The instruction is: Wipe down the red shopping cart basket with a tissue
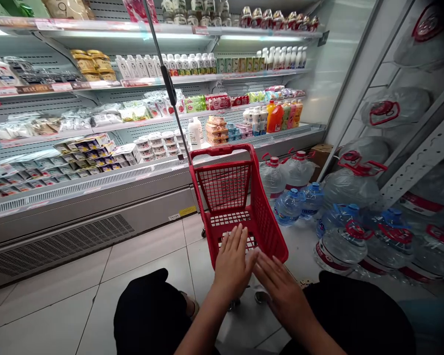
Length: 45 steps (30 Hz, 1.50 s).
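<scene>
My left hand [232, 256] is stretched out palm down, its fingers together and straight, with the fingertips over the near end of a red plastic shopping cart [271, 229]. Beside it, my right hand [281, 285] points up and to the left, also with straight fingers. The thumb side of the left hand meets or nearly meets the right fingertips; whether they touch, I cannot tell. Neither hand shows anything in its grasp. Through the cart's mesh its basket shows no goods. A thin dark pole [169, 84] rises at the cart's left rear corner.
Behind the cart runs an open refrigerated case [148, 190] with shelves of bottles, cups and packs. Large water bottles [342, 246] with red or blue handles stand on the floor at right, near a white perforated rack [422, 148]. Pale tiles [140, 261] cover the floor.
</scene>
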Each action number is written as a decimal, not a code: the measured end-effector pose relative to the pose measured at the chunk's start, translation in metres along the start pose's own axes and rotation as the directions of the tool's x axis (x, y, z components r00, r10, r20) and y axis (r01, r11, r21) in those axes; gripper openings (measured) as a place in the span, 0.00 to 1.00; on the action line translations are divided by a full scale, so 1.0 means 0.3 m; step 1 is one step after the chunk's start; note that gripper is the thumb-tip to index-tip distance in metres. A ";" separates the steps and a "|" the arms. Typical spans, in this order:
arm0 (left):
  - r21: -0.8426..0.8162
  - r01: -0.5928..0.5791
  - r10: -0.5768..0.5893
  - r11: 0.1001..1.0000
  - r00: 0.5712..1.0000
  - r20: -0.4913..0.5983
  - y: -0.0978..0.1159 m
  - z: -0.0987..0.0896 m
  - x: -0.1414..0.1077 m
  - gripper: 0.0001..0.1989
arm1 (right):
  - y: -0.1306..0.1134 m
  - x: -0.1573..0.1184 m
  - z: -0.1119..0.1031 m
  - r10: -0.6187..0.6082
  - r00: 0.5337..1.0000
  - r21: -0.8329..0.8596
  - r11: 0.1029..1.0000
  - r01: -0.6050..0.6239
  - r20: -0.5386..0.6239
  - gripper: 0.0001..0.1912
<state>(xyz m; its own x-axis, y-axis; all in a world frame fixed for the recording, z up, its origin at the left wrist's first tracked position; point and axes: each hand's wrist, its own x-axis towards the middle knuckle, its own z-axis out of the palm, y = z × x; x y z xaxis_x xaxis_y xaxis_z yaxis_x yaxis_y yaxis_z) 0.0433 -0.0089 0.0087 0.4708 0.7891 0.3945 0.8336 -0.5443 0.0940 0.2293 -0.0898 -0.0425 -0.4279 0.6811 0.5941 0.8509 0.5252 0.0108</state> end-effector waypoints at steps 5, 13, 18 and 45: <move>0.041 -0.079 0.078 0.996 0.997 0.023 -0.027 -0.033 -0.063 0.40 | 0.106 -0.007 -0.046 -0.120 0.993 0.028 0.992 0.119 0.017 0.40; 0.068 -0.220 0.214 0.973 0.973 0.088 -0.108 -0.084 -0.061 0.41 | 0.214 -0.014 -0.055 -0.124 0.992 0.085 0.989 0.124 -0.005 0.36; 0.098 -0.254 0.248 0.962 0.966 0.067 -0.165 -0.097 -0.051 0.40 | 0.165 0.023 -0.016 -0.198 0.980 0.191 0.962 0.197 -0.011 0.31; -0.074 0.119 -0.119 0.990 0.993 0.012 -0.225 -0.031 -0.011 0.41 | 0.102 0.445 0.160 -0.486 0.870 0.250 0.834 0.491 -0.086 0.25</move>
<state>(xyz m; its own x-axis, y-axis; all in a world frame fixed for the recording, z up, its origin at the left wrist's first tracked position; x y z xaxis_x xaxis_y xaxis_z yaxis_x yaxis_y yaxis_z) -0.0172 0.0227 0.0095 0.3717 0.8516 0.3697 0.8601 -0.4657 0.2080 0.1834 0.0417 -0.0015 -0.7594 0.2930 0.5810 0.4236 0.9004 0.0996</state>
